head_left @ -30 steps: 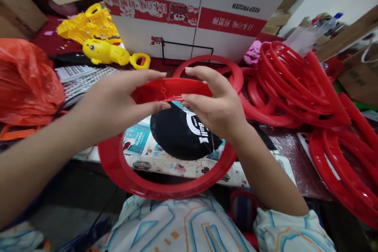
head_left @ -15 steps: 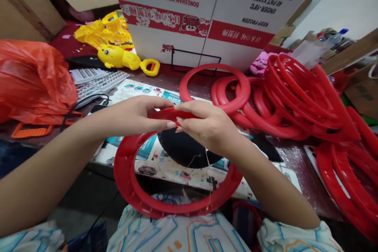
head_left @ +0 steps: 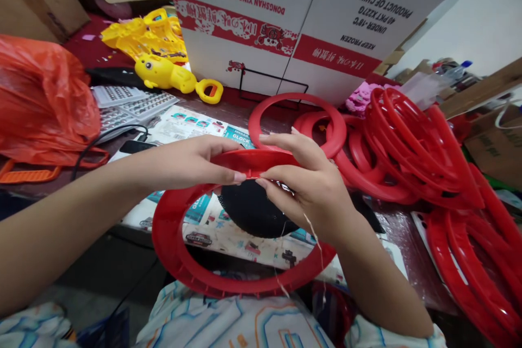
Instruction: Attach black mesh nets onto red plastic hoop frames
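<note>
A red plastic ring is tilted in front of me, its near side by my shirt and its far side raised between my hands. My left hand grips the far side, thumb on the inner edge and fingers behind. My right hand is at the same stretch, thumb and index finger pinched by the inner edge, the other fingers lifted. From it hangs a thin pale wire with small beads, which dangles across the ring; its end at the fingertips is hard to make out. Behind the ring lies a black mesh disc.
Red rings and stacked red frames lie at the right. A white carton stands behind, a black wire stand before it. At left are a yellow toy, battery trays and an orange bag.
My right hand has opened out, its upper fingers lifting off the ring's far side, and moved slightly right. The wire hangs farther right. My left hand keeps its grip.
</note>
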Motion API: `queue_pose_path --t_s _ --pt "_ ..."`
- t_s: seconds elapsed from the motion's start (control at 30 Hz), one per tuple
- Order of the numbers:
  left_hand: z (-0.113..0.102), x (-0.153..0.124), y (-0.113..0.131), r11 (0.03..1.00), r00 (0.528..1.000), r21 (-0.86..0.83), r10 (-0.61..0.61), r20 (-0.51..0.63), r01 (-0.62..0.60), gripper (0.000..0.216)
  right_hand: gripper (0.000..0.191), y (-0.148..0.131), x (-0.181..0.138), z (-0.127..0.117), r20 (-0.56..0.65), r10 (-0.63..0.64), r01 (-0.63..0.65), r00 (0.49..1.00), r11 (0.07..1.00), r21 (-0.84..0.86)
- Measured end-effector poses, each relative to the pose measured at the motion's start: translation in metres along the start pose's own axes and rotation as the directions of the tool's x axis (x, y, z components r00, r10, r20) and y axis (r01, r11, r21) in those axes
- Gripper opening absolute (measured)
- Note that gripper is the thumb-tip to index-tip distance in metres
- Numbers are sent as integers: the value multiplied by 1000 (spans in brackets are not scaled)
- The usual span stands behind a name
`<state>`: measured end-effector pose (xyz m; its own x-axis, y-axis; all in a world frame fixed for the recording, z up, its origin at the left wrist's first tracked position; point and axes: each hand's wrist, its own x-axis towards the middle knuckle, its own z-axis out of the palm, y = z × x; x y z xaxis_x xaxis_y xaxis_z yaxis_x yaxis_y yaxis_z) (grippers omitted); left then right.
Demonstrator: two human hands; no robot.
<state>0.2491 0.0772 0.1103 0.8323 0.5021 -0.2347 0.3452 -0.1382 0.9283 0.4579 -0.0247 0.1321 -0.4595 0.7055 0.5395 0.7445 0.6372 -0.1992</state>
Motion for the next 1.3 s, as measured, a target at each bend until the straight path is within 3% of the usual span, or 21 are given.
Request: queue_pose_path --t_s 0.23,0.57,0.9,1.07,1.3 --pt "5 -6 -1 997 999 -78 22 -41 -25 44 16 -2 6 1 54 45 -46 998 999 20" --pt "3 -3 0 994 1000 -104 20 -21 -22 26 24 -5 17 -6 154 249 -269 956 955 125" --pt "5 -9 0 998 995 64 20 -102 -13 43 24 -8 20 -10 196 307 -335 931 933 133" --pt "10 -13 0 991 980 80 123 -155 -112 42 22 -10 20 -12 198 305 -334 931 933 134" --pt "10 -8 4 985 997 -164 36 -64 -46 21 25 -15 24 -14 226 320 -354 920 927 127"
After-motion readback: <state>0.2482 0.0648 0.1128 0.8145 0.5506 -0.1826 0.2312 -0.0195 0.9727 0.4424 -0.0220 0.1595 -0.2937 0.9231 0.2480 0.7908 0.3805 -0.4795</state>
